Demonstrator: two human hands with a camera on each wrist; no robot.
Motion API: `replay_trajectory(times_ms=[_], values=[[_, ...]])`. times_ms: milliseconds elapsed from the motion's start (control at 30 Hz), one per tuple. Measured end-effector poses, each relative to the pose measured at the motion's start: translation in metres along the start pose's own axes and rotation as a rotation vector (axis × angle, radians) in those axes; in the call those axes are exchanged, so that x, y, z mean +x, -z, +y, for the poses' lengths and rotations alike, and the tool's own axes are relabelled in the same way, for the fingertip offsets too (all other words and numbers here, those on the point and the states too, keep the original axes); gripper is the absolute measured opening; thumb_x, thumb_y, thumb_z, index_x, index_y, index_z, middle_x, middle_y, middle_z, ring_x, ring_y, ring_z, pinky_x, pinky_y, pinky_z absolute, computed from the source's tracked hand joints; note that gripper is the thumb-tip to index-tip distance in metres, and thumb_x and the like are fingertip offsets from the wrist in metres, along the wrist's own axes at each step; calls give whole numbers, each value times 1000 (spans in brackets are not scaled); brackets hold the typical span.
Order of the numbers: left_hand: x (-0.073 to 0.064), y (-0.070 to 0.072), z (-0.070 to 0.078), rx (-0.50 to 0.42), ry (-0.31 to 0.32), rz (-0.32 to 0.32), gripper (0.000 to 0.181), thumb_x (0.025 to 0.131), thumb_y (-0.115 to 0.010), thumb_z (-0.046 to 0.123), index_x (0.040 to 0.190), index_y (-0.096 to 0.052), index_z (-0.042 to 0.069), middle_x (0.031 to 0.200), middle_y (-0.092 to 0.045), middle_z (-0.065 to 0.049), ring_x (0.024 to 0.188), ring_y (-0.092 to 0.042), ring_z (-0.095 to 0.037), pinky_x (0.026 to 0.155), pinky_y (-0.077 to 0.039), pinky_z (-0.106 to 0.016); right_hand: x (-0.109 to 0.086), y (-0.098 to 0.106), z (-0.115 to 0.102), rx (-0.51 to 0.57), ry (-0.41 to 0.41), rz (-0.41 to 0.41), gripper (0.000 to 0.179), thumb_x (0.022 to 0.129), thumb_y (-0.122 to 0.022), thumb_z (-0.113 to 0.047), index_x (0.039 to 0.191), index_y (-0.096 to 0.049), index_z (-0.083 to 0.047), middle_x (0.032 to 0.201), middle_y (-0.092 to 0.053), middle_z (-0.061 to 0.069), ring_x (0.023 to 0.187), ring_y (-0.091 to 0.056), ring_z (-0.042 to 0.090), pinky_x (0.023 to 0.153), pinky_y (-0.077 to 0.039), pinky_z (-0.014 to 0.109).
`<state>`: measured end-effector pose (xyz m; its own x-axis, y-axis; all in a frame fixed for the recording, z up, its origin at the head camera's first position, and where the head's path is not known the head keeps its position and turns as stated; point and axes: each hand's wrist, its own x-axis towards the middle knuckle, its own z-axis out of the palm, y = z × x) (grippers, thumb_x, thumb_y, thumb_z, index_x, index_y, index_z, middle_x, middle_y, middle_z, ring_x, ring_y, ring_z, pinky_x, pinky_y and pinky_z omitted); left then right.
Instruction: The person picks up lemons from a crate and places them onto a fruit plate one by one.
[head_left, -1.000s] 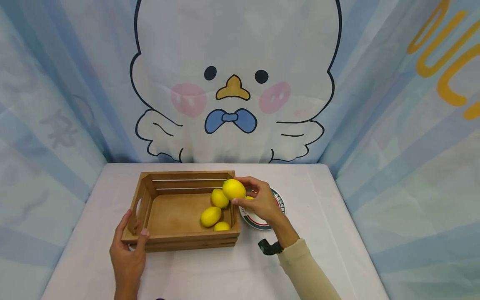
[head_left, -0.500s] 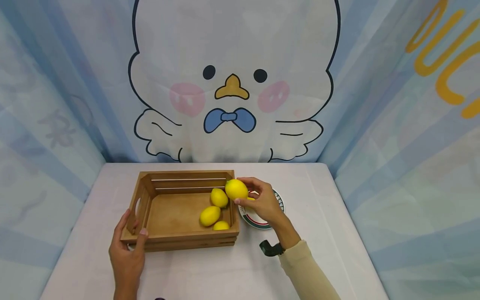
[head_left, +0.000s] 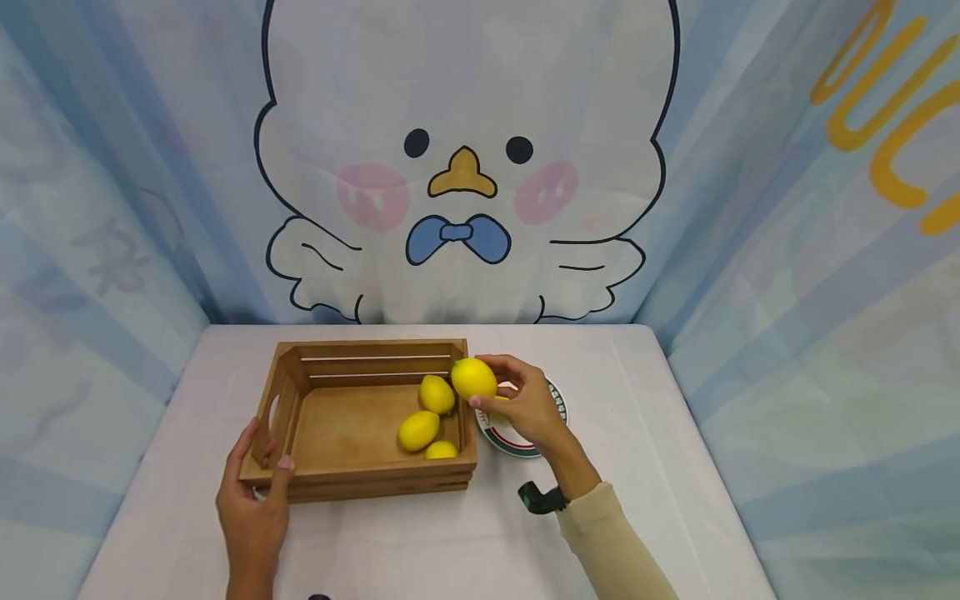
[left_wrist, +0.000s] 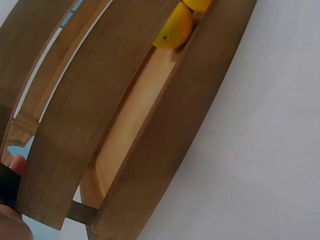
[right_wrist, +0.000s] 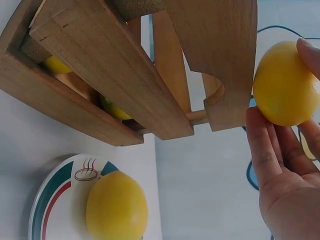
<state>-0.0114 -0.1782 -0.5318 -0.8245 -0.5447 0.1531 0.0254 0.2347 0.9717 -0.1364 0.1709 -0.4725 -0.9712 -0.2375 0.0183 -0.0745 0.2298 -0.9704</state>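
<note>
A slatted wooden crate (head_left: 352, 429) stands on the table with three lemons showing inside its right end; one is the middle lemon (head_left: 418, 431). My left hand (head_left: 253, 518) grips the crate's left end, thumb on the front rim and fingers at the handle hole. Over the crate's right edge, my right hand (head_left: 528, 404) holds another lemon (head_left: 474, 379) between thumb and fingers. Below that hand a round plate (head_left: 513, 446) with a green and red rim sits beside the crate. It bears a lemon (right_wrist: 117, 206), mostly hidden by the hand in the head view.
A white cloth (head_left: 390, 550) covers the table. Printed curtains (head_left: 465, 283) enclose the back and both sides. A small dark object (head_left: 319, 597) shows at the bottom edge, too cut off to identify. The right wrist wears a black strap (head_left: 542, 498).
The right hand and its lemon have shifted slightly right, away from the lemons inside the crate, then stayed nearly still. The left hand keeps its hold on the crate.
</note>
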Motion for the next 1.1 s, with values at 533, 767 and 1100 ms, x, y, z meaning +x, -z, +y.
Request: replay_trajectory(times_ms=[533,767,1100], values=[[-1,-1,1,-13,-4,16,73,95,-69,-8,158,-51,23,162,-52,0,126,-59,-1,111,-32,-5,-2,2,2,67,2,-3,56,88,-86,-10,141,-66,-14,139,-64,11,126,-61,40,100,-58,25],[-1,-1,2,-9,1,13,72,96,-68,-7,159,-50,23,163,-52,1,127,-58,-2,112,-31,-5,-3,4,3,58,-1,4,57,88,-87,-12,141,-66,-14,140,-64,11,124,-63,32,105,-58,37],[0,-2,2,-10,-2,10,73,96,-68,-8,159,-50,23,163,-51,0,128,-58,-3,109,-35,-5,-4,7,11,72,2,32,58,86,-89,-11,140,-66,-13,138,-66,11,123,-63,31,105,-58,39]])
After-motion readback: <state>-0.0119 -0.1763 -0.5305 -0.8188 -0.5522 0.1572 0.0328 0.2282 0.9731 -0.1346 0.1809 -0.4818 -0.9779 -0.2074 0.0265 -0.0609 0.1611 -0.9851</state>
